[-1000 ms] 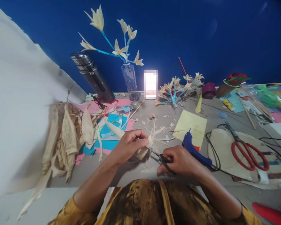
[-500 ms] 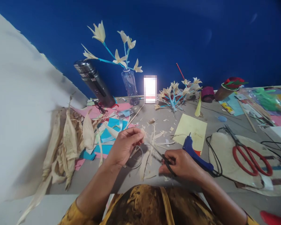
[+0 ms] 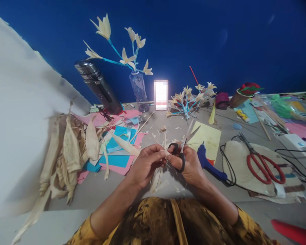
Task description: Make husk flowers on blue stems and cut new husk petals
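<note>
My left hand (image 3: 148,164) pinches a small pale piece of husk (image 3: 166,153) in front of my body. Meeting it from the right, my right hand (image 3: 190,164) has its fingertips at the same piece and holds black-handled scissors (image 3: 183,149). Their blades are apart and point up and away from me. Thin pale strips (image 3: 156,180) lie on the table beneath both hands. Right of my right hand is a blue glue gun (image 3: 209,166), beside a yellow paper sheet (image 3: 216,132).
Dried husks (image 3: 72,149) hang at the left near coloured papers (image 3: 117,161). Behind stand a dark flask (image 3: 102,88), a clear bottle (image 3: 139,90) with husk flowers and a bunch of flowers (image 3: 187,102). Red-handled scissors (image 3: 265,166) lie on a cloth (image 3: 232,156) at the right.
My right hand has moved up and left to meet my left hand. The scissors have swung from pointing left to pointing up, with blades apart. The view has shifted slightly.
</note>
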`<state>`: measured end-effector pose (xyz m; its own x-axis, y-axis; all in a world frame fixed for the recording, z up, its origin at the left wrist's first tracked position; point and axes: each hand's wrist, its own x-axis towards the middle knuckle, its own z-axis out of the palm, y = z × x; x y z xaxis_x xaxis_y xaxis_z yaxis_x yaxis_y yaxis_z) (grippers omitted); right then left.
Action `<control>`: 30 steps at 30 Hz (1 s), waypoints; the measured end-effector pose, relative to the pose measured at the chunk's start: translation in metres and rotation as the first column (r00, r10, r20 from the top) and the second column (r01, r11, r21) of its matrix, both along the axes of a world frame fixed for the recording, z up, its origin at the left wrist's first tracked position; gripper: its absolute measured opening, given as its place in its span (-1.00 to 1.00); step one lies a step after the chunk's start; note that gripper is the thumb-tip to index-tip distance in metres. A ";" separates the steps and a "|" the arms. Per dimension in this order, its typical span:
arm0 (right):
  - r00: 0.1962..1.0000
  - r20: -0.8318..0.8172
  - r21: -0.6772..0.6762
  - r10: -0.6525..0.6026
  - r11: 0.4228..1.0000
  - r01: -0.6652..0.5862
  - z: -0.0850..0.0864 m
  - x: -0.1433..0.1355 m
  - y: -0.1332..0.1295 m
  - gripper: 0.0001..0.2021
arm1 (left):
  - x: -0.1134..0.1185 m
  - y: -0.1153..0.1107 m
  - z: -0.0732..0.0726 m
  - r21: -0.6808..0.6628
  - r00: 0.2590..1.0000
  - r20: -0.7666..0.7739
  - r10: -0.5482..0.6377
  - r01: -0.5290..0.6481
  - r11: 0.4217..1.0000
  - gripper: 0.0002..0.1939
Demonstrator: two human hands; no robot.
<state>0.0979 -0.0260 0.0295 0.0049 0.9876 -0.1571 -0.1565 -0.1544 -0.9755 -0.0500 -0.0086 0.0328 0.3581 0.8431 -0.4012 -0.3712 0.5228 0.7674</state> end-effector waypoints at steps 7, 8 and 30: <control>0.995 -0.100 -0.010 0.005 1.000 -0.006 -0.009 -0.002 -0.001 -0.71 | 0.002 0.000 -0.005 -0.066 0.996 0.083 0.035 -0.029 0.997 -0.78; 0.988 -0.151 -0.010 0.019 1.000 -0.021 -0.012 -0.003 0.000 -0.71 | 0.003 0.000 -0.005 -0.091 0.994 0.110 0.027 -0.017 0.996 -0.78; 0.975 -0.223 -0.013 -0.011 1.000 0.009 -0.026 0.001 -0.006 -0.72 | 0.006 -0.005 -0.005 -0.014 0.998 0.036 -0.050 0.050 0.999 -0.71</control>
<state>0.0990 -0.0320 0.0035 -0.0216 0.9857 -0.1670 -0.3717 -0.1629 -0.9139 -0.0439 -0.0131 0.0281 0.4139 0.8179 -0.3995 -0.3712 0.5524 0.7464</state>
